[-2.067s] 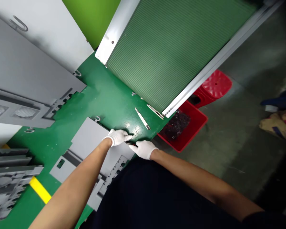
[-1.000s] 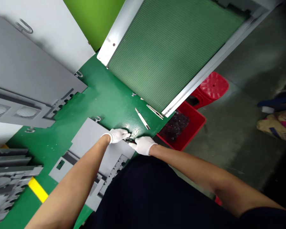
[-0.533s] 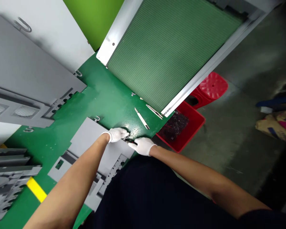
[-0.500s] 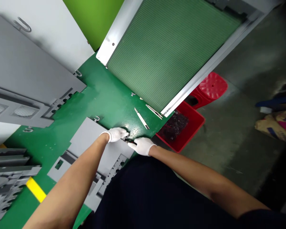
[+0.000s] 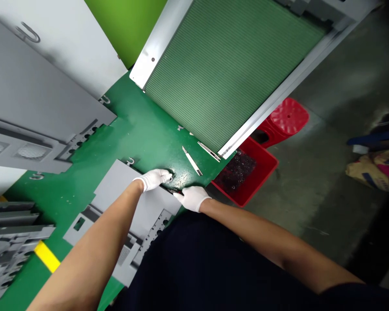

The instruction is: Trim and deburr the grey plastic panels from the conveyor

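A flat grey panel (image 5: 113,185) with tabs and holes along its lower right edge lies on the green table (image 5: 132,134). Over its upper edge is my left hand (image 5: 156,179) in a white glove, its fingers pinched on a small metal hook (image 5: 169,178). My right hand (image 5: 194,198), gloved too, is closed around a small dark tool (image 5: 174,191) at the panel's right corner; most of the tool is hidden in the palm. Small debris (image 5: 181,178) is scattered beside both hands. Another hook (image 5: 130,161) sticks out at the panel's upper left corner.
A white knife (image 5: 192,160) and tweezers (image 5: 209,151) lie beyond my hands, near a ribbed green conveyor (image 5: 233,69). To the right are a red bin (image 5: 266,166) of dark scraps and a red stool (image 5: 290,115). More grey panels (image 5: 42,82) stand at the left.
My left hand has moved slightly left and up, away from the tool, with the small hook in its fingers. My right hand has barely moved.
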Demonstrator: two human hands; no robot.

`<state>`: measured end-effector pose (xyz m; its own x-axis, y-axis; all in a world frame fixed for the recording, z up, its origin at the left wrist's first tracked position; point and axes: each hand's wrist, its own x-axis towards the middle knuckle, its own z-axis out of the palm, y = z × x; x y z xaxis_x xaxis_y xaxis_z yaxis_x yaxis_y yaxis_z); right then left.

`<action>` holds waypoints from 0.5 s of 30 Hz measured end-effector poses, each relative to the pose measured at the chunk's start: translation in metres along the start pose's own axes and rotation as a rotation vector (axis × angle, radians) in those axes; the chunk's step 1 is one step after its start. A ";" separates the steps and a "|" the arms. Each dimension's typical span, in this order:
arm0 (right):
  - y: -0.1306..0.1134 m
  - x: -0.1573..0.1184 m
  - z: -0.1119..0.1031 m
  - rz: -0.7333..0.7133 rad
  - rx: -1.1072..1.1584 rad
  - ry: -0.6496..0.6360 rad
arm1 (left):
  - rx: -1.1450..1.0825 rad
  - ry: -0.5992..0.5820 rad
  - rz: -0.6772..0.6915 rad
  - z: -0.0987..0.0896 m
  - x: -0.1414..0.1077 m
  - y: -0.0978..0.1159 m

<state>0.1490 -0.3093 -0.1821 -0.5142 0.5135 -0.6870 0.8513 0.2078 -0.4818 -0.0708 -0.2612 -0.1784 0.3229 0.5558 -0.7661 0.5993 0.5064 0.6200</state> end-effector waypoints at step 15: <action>0.037 -0.030 0.017 0.203 0.329 0.070 | 0.164 0.083 0.284 0.040 0.001 0.123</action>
<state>0.1945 -0.3312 -0.1886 -0.3203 0.5749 -0.7530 0.8501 -0.1764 -0.4962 0.0328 -0.2247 -0.1099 0.4368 0.7149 -0.5459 0.6059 0.2147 0.7660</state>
